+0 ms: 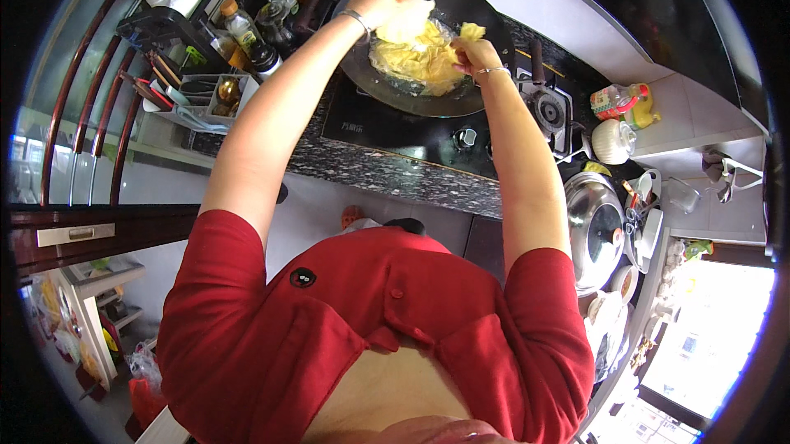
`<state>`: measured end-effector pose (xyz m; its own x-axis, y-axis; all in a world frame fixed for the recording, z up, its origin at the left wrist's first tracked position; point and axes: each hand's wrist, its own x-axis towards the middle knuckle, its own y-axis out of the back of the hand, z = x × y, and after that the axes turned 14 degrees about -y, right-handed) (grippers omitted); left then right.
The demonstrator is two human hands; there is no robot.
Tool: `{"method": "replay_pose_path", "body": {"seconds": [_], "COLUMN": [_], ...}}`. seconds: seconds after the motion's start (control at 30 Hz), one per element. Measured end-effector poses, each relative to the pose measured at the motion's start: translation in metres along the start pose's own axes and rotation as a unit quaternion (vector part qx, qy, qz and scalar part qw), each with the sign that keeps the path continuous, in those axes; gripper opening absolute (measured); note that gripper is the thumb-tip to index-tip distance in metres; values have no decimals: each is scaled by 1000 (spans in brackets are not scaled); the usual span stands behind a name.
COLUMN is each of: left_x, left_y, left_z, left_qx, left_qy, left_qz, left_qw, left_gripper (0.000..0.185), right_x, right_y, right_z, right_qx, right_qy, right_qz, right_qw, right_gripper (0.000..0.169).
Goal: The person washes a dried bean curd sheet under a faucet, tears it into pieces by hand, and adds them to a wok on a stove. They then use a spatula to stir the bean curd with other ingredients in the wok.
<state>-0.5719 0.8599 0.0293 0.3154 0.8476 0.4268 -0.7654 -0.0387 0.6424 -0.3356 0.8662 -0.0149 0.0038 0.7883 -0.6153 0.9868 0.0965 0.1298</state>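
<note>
A large dark wok (404, 101) stands on the black glass gas hob (395, 126). In it lies a heap of crumpled, pale yellow sheet-like pieces (416, 61), perhaps cabbage leaves; I cannot tell for certain. My left hand (378, 2) is over the wok's far left part, its fingers closed around a yellow bunch (404, 21). At the right side of the heap, my right hand (476, 56) grips a yellow piece (473, 31) that sticks up above the fingers. Each wrist wears a bangle.
Bottles (242, 27) and a grey utensil caddy (203, 95) stand left of the wok. Right of it are a second burner (549, 109), a white lidded jar (613, 141) and a large lid with a glass centre (595, 231). A range hood (666, 6) overhangs the upper right.
</note>
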Motion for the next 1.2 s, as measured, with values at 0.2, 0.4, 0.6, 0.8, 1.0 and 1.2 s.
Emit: {"method": "replay_pose_path", "body": {"seconds": [0.2, 0.4, 0.6, 0.8, 1.0, 1.2], "left_x": [-6, -3, 3, -8, -9, -28], "left_y": [-17, -32, -45, -63, -79, -44], "left_z": [-22, 28, -16, -45, -22, 54], "left_qx": [-61, -290, -71, 86, 309, 186], "left_qy": [31, 98, 58, -20, -39, -165], "left_qz": [1, -50, -60, -292, -192, -23], "left_qw": [998, 951, 994, 952, 931, 968], "left_gripper": [20, 28, 36, 36, 30, 26], "right_x": [15, -48, -75, -87, -31, 5], "right_y": [14, -13, 25, 179, 238, 247], "right_z": [-7, -6, 18, 137, 250, 260], "right_qx": [-274, 9, -182, -367, -348, -199], "right_qy": [273, 149, 354, 153, 2, -110], "right_qz": [115, -158, 205, 459, 489, 491], "right_qw": [915, 976, 894, 794, 800, 841], "right_gripper": [38, 32, 24, 30, 63, 52]}}
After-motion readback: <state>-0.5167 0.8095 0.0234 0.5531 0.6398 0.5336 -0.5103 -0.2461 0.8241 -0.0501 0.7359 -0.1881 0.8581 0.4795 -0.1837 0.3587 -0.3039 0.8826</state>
